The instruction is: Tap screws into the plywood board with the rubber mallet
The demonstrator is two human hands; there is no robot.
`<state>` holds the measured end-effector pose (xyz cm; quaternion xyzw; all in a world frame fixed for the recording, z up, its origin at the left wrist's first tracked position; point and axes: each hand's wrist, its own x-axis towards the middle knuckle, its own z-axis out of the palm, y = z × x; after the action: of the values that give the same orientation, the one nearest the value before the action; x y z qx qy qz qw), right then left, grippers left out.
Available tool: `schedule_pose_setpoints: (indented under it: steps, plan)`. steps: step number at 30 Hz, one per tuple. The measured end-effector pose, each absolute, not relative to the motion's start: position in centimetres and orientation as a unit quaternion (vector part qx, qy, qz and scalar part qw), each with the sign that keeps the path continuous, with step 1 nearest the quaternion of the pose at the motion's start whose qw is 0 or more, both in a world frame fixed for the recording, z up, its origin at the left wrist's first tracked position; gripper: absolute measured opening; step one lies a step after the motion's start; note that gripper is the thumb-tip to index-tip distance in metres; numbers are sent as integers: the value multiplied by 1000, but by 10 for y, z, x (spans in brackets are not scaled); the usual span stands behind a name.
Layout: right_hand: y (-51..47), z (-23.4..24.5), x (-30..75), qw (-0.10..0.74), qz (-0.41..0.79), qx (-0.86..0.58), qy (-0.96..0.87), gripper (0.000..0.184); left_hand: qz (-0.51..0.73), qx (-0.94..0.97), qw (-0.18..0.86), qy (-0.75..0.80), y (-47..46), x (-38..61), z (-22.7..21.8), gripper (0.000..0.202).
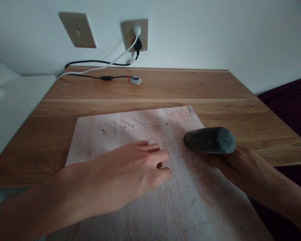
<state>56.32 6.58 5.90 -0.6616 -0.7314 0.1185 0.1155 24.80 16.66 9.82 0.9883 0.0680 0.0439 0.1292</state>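
My left hand [140,164] is over the pale wooden board [188,201], its fingers curled in and the thumb close to the index finger. Whatever those fingers may hold is hidden. On the right, my right hand [230,160] is closed on a mallet [208,140]; its dark, blunt head covers most of the fingers and the handle. Several small metal nails [133,126] stand in a row across the far part of the board, beyond my left hand. Small dark marks [167,124] continue the row to the right.
Beneath the board is a brown wooden table [165,88]. A round cable grommet [135,80] is set in its far part. White and black cables [90,71] run along the back to a wall socket [142,25]. White bedding [20,87] is at left, dark purple fabric [288,100] at right.
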Motion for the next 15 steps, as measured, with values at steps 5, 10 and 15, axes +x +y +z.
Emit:
schedule_pose_setpoints:
  steps: [5, 10, 15]
  plan:
    - [67, 57, 561, 131, 68, -657, -739, 27, 1, 991, 131, 30, 173, 254, 96, 23]
    - [69, 58, 555, 131, 32, -657, -742, 29, 95, 978, 180, 50, 199, 266, 89, 13]
    - [71, 59, 551, 147, 28, -672, -725, 28, 254, 921, 261, 140, 243, 291, 82, 15]
